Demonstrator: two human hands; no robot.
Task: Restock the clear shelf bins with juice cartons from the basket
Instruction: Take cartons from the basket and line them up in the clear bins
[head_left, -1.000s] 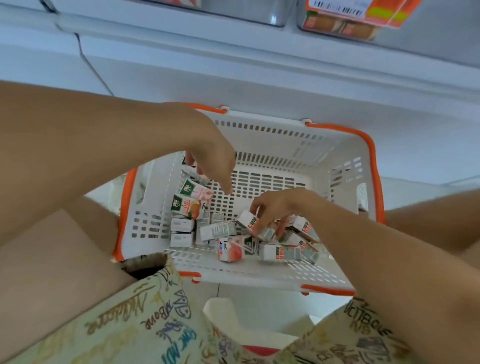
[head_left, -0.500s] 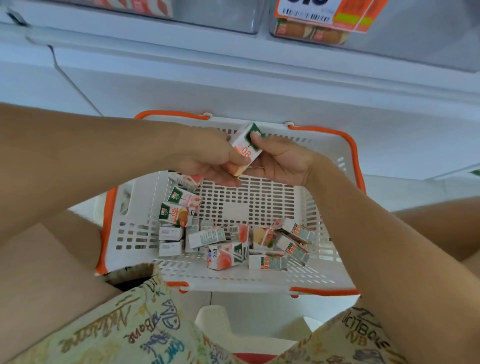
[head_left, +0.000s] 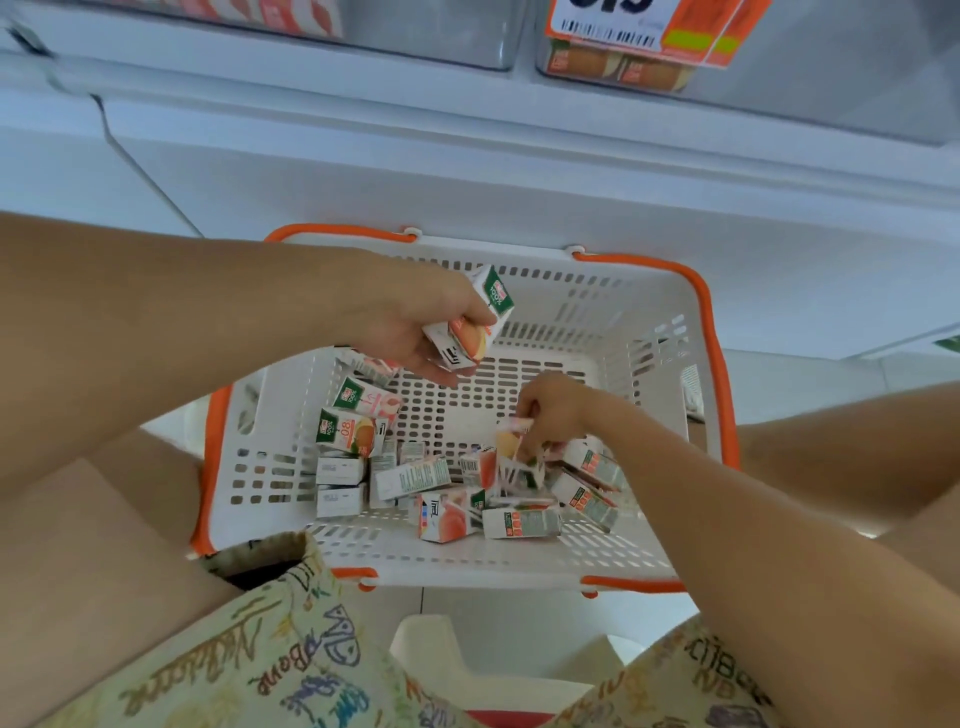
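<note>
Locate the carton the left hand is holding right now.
In the head view, the held carton sits in the left hand, raised over the far-left part of the white basket, above the loose cartons where the right hand reaches.

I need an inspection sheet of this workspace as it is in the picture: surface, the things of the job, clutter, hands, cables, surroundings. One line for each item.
Surface: white floor under the basket; a white stool shows between the knees.
Job's things: white basket with orange rim holds a loose pile of juice cartons, lying at mixed angles near its close side.
Clutter: nothing seen.
Hands: left hand holds one held carton above the basket; right hand is down in the pile, fingers on a blurred carton.
Cables: one dark line on the white panel; cannot tell what it is.
Surroundings: clear shelf bins above, the right one with cartons and a price tag.
</note>
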